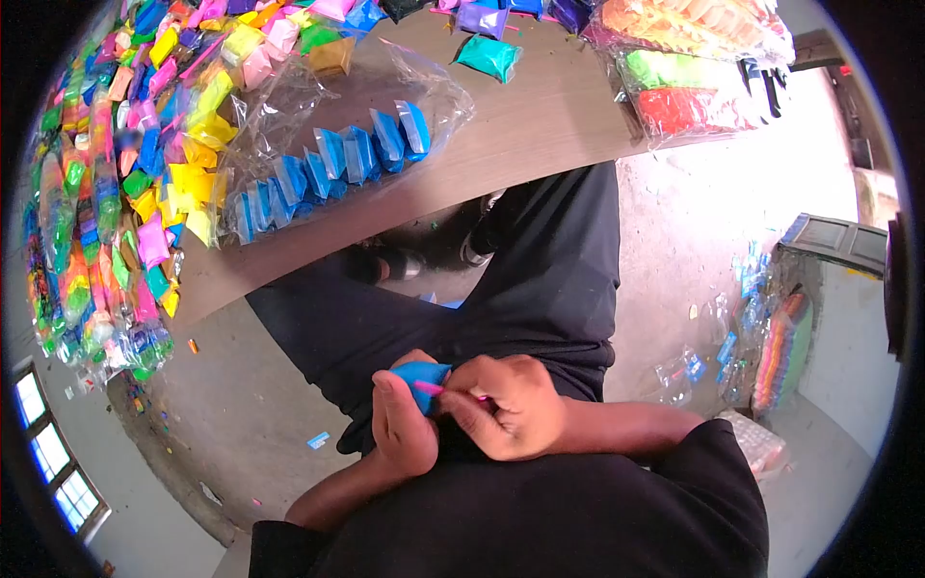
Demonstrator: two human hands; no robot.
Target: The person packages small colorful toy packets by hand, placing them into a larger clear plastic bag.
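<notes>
My left hand (405, 429) is closed around a small blue packet (415, 380), held above my lap. Pinched in my right hand (515, 405) is a thin pink stick (429, 388), its end against the packet. My fingers cover part of both, so whether the packet is open cannot be seen. On the table in front, a row of similar blue packets (330, 152) lies on a clear plastic bag (438, 82).
Many colourful small packets (198, 144) are heaped along the left of the table (568, 106). A teal packet (488, 59) lies near the far edge. Bags of red and green packets (674, 106) sit at the right. Wrappers (689, 366) litter the floor.
</notes>
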